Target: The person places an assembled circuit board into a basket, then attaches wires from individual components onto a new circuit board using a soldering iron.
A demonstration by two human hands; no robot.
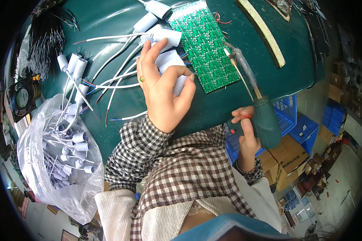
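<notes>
My right hand grips a soldering gun with a dark green handle and a red trigger. Its metal tip reaches the right part of a green circuit board panel, which is divided into several small identical boards. My left hand is over a group of white lamp holders beside the panel's left edge. Its thumb and index finger are pinched together; what they hold, if anything, is hidden. White cables with stripped ends trail leftward from the lamp holders. Thin dark and blue wires show between the lamp holders and the panel.
A clear plastic bag full of lamp holders hangs at the table's left edge. More lamp holders and a bundle of dark wires lie on the left. A curved pale strip lies far right. Blue crates and cardboard boxes stand beyond the table.
</notes>
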